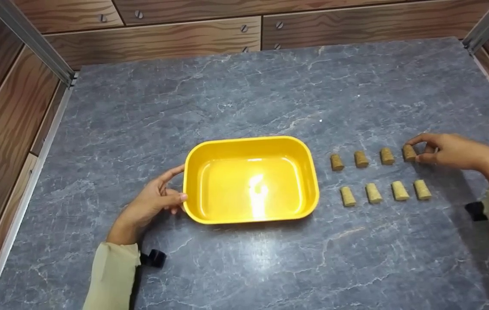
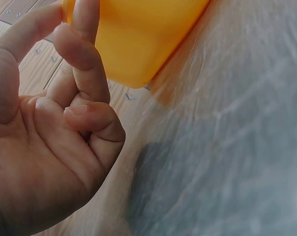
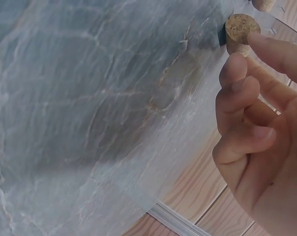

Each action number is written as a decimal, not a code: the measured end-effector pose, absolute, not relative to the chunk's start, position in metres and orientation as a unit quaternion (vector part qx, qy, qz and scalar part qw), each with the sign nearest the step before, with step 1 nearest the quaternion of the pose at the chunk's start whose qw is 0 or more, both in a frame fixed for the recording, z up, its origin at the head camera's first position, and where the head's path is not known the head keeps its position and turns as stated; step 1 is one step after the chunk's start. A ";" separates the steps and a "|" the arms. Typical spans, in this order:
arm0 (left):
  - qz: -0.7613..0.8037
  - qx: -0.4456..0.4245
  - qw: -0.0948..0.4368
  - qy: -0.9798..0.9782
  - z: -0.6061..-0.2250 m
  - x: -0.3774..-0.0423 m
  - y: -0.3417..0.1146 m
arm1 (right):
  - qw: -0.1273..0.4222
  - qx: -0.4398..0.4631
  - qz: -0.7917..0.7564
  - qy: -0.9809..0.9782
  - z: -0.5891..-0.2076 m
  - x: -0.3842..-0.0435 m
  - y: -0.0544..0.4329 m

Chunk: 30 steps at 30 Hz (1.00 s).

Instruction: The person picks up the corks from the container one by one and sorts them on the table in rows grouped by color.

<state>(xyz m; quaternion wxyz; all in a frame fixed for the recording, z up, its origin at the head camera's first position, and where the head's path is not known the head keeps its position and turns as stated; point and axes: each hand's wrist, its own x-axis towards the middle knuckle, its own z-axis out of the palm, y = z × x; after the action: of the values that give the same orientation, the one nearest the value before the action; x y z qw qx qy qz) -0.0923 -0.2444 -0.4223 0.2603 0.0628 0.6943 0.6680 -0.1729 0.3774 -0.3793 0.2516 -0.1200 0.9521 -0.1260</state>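
A yellow rectangular tub (image 1: 250, 217) with nothing inside sits mid-table in the head view. My left hand (image 1: 151, 200) pinches its left rim between thumb and fingers; the left wrist view shows the tub's wall (image 2: 133, 44) past the curled fingers. At the right, my right hand (image 1: 453, 150) pinches a brown cork stopper (image 1: 409, 153), the rightmost of the back row. In the right wrist view thumb and fingertip are on the cork's (image 3: 241, 30) sides. Beside it in that row stand brown corks (image 1: 386, 156). A front row holds paler corks (image 1: 400, 191).
The grey marbled table (image 1: 184, 103) is bounded by wood-patterned panels (image 1: 175, 41) at the back and both sides. Metal frame posts (image 1: 33, 43) rise at the corners. Black wrist straps (image 1: 154, 258) hang by both sleeves.
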 end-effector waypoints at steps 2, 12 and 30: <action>0.668 0.062 0.260 0.695 -0.423 -0.092 -0.245 | 0.253 -0.120 -0.124 0.952 -0.380 -0.173 0.378; 0.670 0.053 0.256 0.695 -0.423 -0.092 -0.247 | 0.259 -0.121 -0.142 0.948 -0.382 -0.174 0.376; 0.506 0.006 0.032 0.862 -0.395 -0.096 -0.246 | 0.036 -0.097 -0.134 0.986 -0.349 -0.150 0.334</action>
<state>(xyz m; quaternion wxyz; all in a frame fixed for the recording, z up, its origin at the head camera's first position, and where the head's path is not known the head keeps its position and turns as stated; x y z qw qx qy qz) -0.0962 -0.2460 -0.3948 0.0321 0.0062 0.8621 0.5058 -0.1503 0.3339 -0.3494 0.0358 -0.0967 0.9856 -0.1337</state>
